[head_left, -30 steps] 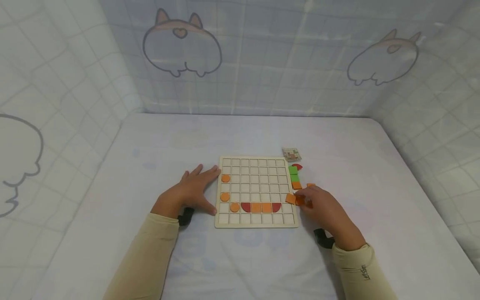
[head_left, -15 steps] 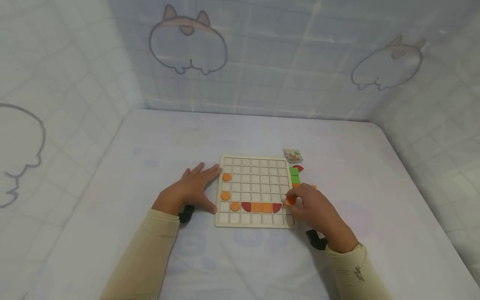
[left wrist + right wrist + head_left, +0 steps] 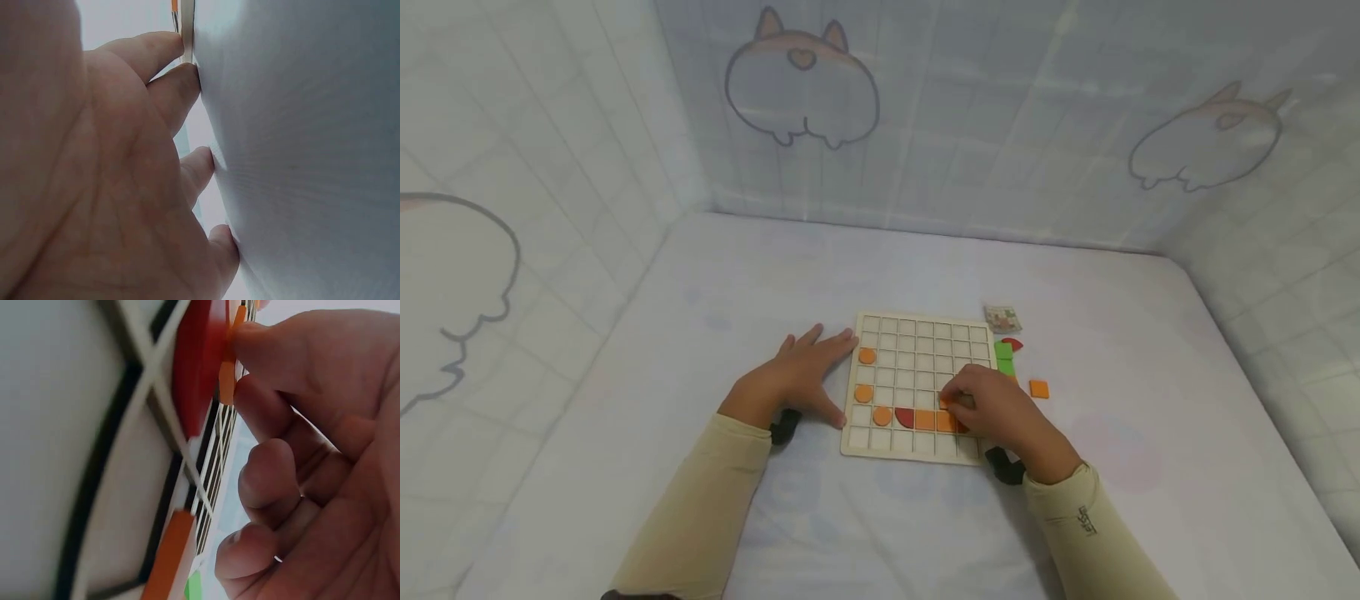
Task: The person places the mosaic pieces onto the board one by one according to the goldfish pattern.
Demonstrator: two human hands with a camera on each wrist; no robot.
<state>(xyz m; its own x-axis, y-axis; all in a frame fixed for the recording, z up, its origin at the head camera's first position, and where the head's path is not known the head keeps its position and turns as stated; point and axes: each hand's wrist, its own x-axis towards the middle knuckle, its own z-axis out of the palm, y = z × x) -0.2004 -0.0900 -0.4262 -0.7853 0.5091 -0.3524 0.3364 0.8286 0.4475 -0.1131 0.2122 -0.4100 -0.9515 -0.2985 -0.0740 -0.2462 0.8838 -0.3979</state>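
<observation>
A pale wooden grid board lies flat on the table. My left hand has its fingers spread, with thumb and a fingertip against the board's left edge. In the left wrist view, fingertips of the left hand rest on the tabletop. My right hand pinches an orange square tile over the board's lower right part. In the right wrist view, that orange tile is between thumb and forefinger, beside a red rounded piece. Under the hand runs a row with a red quarter-round and orange squares.
Several orange discs sit in the board's left cells. Right of the board lie green squares, a red piece, a loose orange square and a small patterned card or packet. Curtain-like walls enclose the table.
My right hand has moved left from the pieces beside the board to over the grid, carrying an orange square tile. The left hand keeps its place at the board's edge. The head view has shifted slightly.
</observation>
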